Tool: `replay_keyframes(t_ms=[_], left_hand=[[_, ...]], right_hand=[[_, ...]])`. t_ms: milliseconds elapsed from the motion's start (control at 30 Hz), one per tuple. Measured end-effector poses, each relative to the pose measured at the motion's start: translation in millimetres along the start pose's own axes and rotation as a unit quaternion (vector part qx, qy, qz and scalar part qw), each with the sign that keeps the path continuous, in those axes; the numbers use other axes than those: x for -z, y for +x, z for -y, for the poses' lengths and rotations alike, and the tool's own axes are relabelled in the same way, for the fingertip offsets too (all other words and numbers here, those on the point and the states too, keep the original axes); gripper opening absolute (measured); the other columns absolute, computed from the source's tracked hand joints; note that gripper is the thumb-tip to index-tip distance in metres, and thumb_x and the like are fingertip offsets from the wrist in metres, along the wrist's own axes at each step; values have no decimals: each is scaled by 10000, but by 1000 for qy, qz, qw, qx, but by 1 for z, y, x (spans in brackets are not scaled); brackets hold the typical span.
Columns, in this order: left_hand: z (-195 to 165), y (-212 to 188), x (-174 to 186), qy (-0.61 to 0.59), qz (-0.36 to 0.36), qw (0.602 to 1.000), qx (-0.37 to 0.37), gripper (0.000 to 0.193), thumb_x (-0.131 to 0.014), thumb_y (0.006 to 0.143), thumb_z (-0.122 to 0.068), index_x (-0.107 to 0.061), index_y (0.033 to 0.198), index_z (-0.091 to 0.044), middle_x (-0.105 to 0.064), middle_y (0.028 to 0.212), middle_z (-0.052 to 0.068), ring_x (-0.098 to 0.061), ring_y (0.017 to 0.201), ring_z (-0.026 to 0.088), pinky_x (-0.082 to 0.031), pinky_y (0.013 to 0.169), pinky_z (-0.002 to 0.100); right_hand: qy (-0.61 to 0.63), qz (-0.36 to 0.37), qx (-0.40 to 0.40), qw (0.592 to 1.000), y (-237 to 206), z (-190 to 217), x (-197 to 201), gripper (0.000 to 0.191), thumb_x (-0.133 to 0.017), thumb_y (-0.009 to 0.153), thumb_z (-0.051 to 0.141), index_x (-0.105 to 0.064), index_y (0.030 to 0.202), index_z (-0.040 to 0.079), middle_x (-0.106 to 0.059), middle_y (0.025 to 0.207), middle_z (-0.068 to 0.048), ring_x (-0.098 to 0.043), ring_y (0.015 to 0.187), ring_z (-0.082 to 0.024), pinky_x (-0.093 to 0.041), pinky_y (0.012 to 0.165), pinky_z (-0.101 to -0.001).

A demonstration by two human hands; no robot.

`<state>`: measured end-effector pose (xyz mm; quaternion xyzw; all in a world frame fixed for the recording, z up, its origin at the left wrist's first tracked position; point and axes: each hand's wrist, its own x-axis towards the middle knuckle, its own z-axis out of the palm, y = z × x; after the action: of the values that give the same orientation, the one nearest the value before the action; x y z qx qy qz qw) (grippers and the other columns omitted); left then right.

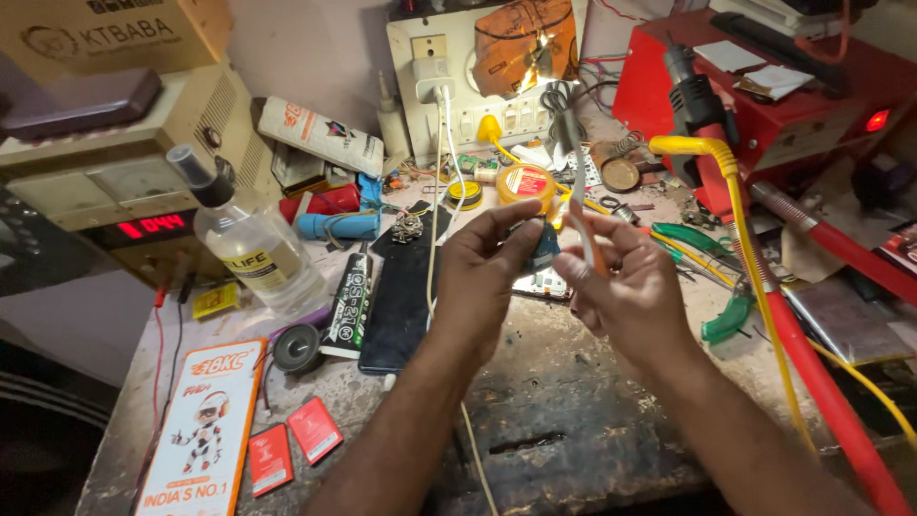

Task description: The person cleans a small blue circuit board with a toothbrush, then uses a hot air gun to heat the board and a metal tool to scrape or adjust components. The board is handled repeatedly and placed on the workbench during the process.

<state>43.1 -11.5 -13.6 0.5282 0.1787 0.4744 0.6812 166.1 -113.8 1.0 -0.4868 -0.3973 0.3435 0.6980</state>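
Lying on the counter are two red battery packs, one clear bottle, one dark phone, one yellow tape roll.

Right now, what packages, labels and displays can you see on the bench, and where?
Orange box: front left, flat, long, white robot picture.
Two red packs: right of it, small, flat.
Clear bottle: left centre, yellow-and-white label.
Black tube: beside the dark phone, white print.
White pouch: back left, leaning.
Red display: far left, on beige unit.
Cardboard box: top left.

My left hand sits mid-frame, thumb and fingers pinched together. My right hand is just beside it, fingers curled closed, both forearms rising from the bottom edge.
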Motion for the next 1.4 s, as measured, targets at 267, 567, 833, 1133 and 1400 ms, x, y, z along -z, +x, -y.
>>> replay_keyframes(t_ms=[267, 567, 833, 1133, 1400], left_hand=[[-20, 0, 15, -36, 99, 990, 96, 336, -556, 1019, -148, -706, 1304, -52, -751, 1026, 44, -697, 831, 79, -596, 763, 257], [-29, -1, 20, -32, 112, 984, 134, 312, -607, 1018, -161, -706, 1283, -29, -755, 994, 52, -707, 781, 101, -636, 717, 281], [-38, -4, 19, -56, 118, 979, 156, 304, -628, 1008, -168, -695, 1259, -11, -764, 997, 80, -744, 791, 133, -635, 724, 286], [-37, -6, 19, -63, 129, 979, 148, 303, -664, 1009, -196, -717, 1252, -24, -756, 966, 55, -716, 751, 107, -636, 722, 290], [-41, -11, 17, -60, 144, 977, 144, 325, -668, 976, -161, -694, 1287, -69, -759, 983, 55, -731, 787, 105, -638, 727, 280]], right_hand=[[64, -23, -2, 998, 1, -6, 15, 473, -751, 857, 6, -608, 1306, 42, -659, 772, -15, -505, 444, -28, -359, 377, -183], [99, 0, -1, 995, -7, 3, 14, 451, -729, 899, 2, -624, 1337, 26, -611, 732, 28, -512, 457, -31, -382, 397, -182], [91, 0, -1, 996, -13, 6, 15, 446, -731, 895, 30, -628, 1329, 18, -622, 727, 18, -506, 454, -37, -379, 392, -186], [82, -19, 1, 996, -16, 9, 15, 498, -731, 862, 18, -613, 1345, 7, -680, 821, 15, -503, 485, -30, -392, 410, -189], [97, -11, 43, 994, -20, -1, 23, 250, -736, 935, 44, -668, 1161, -38, -643, 758, -30, -545, 505, -69, -405, 423, -202]])
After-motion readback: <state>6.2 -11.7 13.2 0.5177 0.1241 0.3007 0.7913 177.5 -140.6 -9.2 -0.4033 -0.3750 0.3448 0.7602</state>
